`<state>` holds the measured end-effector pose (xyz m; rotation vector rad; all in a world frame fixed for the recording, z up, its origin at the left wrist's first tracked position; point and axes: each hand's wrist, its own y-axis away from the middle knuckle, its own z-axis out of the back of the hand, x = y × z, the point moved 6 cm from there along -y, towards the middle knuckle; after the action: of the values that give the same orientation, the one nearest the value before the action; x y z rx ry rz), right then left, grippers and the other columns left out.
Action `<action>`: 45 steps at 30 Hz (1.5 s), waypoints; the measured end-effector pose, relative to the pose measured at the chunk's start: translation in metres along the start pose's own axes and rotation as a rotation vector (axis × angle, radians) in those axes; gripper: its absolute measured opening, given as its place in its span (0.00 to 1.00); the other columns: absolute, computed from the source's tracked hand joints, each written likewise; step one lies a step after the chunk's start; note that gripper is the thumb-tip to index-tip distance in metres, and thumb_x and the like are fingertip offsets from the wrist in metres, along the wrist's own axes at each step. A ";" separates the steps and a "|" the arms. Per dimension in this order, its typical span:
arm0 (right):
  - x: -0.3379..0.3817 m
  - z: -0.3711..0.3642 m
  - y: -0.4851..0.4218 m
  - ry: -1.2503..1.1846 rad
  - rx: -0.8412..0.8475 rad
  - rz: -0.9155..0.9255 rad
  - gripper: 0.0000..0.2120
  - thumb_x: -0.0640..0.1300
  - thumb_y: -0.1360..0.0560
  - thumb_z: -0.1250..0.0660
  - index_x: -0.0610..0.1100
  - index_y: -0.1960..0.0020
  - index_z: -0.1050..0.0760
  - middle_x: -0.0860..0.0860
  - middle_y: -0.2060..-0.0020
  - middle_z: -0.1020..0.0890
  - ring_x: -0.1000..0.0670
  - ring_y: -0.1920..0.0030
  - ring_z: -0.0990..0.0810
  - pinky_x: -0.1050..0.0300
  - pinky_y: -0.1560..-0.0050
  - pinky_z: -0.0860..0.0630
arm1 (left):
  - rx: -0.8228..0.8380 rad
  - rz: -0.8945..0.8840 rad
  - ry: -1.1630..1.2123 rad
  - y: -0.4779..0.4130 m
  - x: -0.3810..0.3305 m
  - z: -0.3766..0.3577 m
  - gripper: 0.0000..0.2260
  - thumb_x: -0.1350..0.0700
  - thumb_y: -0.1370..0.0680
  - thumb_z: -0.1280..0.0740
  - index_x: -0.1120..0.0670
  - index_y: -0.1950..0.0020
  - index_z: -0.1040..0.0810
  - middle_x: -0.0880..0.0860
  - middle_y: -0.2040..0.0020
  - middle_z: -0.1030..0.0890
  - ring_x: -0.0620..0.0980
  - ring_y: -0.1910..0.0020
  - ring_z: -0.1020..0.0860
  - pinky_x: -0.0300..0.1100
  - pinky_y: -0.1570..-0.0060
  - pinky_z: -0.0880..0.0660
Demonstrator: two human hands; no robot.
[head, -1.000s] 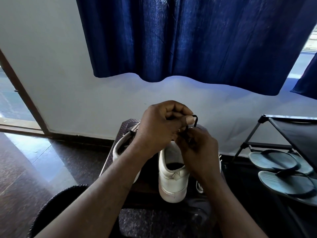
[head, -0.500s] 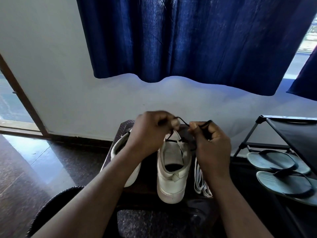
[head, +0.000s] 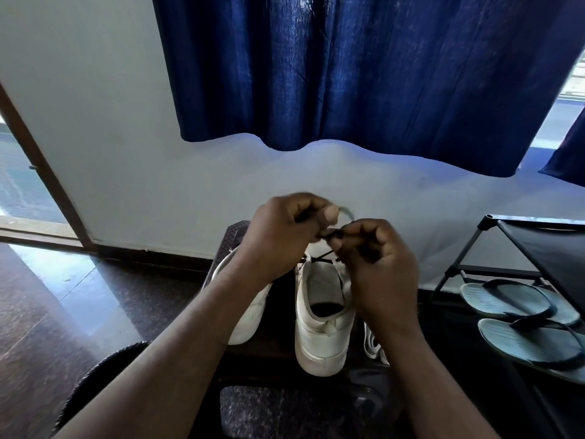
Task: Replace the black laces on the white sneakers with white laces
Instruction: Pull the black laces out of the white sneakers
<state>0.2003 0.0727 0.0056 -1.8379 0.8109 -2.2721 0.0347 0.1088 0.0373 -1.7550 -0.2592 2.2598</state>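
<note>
Head view shows your left hand [head: 285, 236] and right hand [head: 376, 267] close together, knuckles almost touching, above the tongue of a white sneaker [head: 323, 337]. Both hands have curled fingers, and each pinches a stretch of the thin black lace [head: 321, 257] between thumb and fingertips. A blurred loop of the cord arcs just past your left thumb, and taut strands run down to the top eyelets. This sneaker is smooth and leather-like, with a rounded heel, a small pull tab and a thick pale sole, its heel toward you. The second sneaker [head: 250, 315] sits just to the left, partly hidden under your left forearm. Flat white laces [head: 372, 343] lie in a folded bundle to the right of the first shoe. All of this rests on a dark stand with a patterned top [head: 232, 236]. Behind it hangs a deep blue woven curtain [head: 364, 74] with a wavy hem, and grey ribbed flip-flops [head: 506, 299] sit on a black tube-frame rack [head: 468, 245] over the glossy speckled stone floor [head: 63, 296].
</note>
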 end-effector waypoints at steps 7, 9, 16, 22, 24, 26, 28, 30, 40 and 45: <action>0.019 0.020 0.001 -0.081 -0.220 0.214 0.07 0.31 0.25 0.25 0.42 0.51 0.18 0.55 0.59 0.14 0.57 0.56 0.14 0.66 0.54 0.20 | 0.208 -0.074 -0.611 0.011 0.014 -0.011 0.02 0.51 0.20 0.27 0.44 0.51 0.14 0.43 0.59 0.15 0.41 0.57 0.20 0.37 0.56 0.28; 0.019 0.023 0.001 -0.071 -0.250 0.241 0.05 0.31 0.24 0.26 0.39 0.51 0.17 0.51 0.56 0.14 0.57 0.54 0.14 0.68 0.53 0.21 | 0.153 -0.065 -0.592 0.010 0.012 -0.009 0.02 0.52 0.20 0.27 0.46 0.52 0.14 0.43 0.60 0.15 0.40 0.58 0.20 0.33 0.59 0.29; -0.003 0.018 -0.004 0.197 -0.073 0.078 0.13 0.41 0.22 0.26 0.54 0.41 0.16 0.58 0.49 0.13 0.59 0.49 0.15 0.66 0.48 0.21 | -0.064 -0.003 -0.008 0.003 0.008 -0.004 0.08 0.61 0.20 0.29 0.51 0.56 0.14 0.51 0.59 0.13 0.49 0.60 0.17 0.46 0.53 0.19; -0.011 -0.004 0.000 0.327 0.090 0.003 0.11 0.43 0.25 0.24 0.50 0.43 0.14 0.63 0.52 0.15 0.68 0.52 0.19 0.79 0.51 0.31 | -0.070 0.059 -0.090 0.006 0.012 -0.011 0.06 0.56 0.21 0.26 0.46 0.56 0.13 0.43 0.63 0.15 0.42 0.66 0.19 0.40 0.58 0.23; -0.013 -0.006 0.001 0.392 0.097 -0.003 0.11 0.44 0.25 0.25 0.48 0.43 0.14 0.58 0.49 0.14 0.62 0.50 0.19 0.76 0.51 0.30 | -0.075 0.032 -0.157 0.004 0.010 -0.010 0.04 0.54 0.23 0.24 0.45 0.56 0.12 0.41 0.58 0.15 0.40 0.64 0.20 0.36 0.59 0.26; -0.016 -0.009 0.004 0.395 0.119 -0.039 0.09 0.45 0.24 0.26 0.50 0.45 0.13 0.55 0.51 0.13 0.59 0.54 0.18 0.67 0.54 0.26 | -0.031 0.010 -0.184 0.005 0.008 -0.012 0.04 0.54 0.23 0.23 0.45 0.54 0.11 0.42 0.55 0.16 0.41 0.62 0.20 0.33 0.60 0.27; -0.019 -0.013 0.006 0.370 0.117 -0.050 0.06 0.46 0.23 0.27 0.53 0.48 0.14 0.56 0.56 0.12 0.57 0.57 0.16 0.58 0.55 0.21 | 0.020 0.022 -0.162 0.006 0.008 -0.016 0.04 0.55 0.23 0.23 0.45 0.53 0.11 0.43 0.55 0.18 0.40 0.60 0.19 0.30 0.59 0.28; -0.023 -0.016 0.008 0.342 0.093 -0.065 0.05 0.46 0.22 0.28 0.52 0.49 0.14 0.55 0.57 0.12 0.55 0.56 0.15 0.53 0.54 0.20 | 0.055 0.033 -0.120 0.008 0.008 -0.018 0.05 0.55 0.23 0.23 0.45 0.53 0.10 0.42 0.55 0.17 0.39 0.57 0.19 0.32 0.57 0.26; -0.019 -0.004 0.005 0.049 -0.135 -0.140 0.09 0.50 0.18 0.31 0.49 0.53 0.15 0.56 0.61 0.13 0.57 0.57 0.15 0.55 0.52 0.20 | -0.028 0.084 -0.163 0.009 0.018 -0.006 0.07 0.56 0.18 0.30 0.47 0.50 0.13 0.34 0.64 0.19 0.33 0.65 0.23 0.30 0.61 0.30; 0.017 0.012 -0.004 -0.221 -0.057 -0.032 0.08 0.39 0.17 0.34 0.43 0.51 0.17 0.51 0.64 0.14 0.52 0.60 0.15 0.53 0.54 0.16 | 0.055 -0.013 -0.415 0.007 0.016 -0.019 0.15 0.57 0.21 0.28 0.43 0.36 0.17 0.42 0.45 0.19 0.41 0.53 0.21 0.30 0.50 0.28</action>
<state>0.2084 0.0654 0.0240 -2.0934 0.8228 -2.0346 0.0488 0.1069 0.0155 -1.2381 -0.2828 2.5763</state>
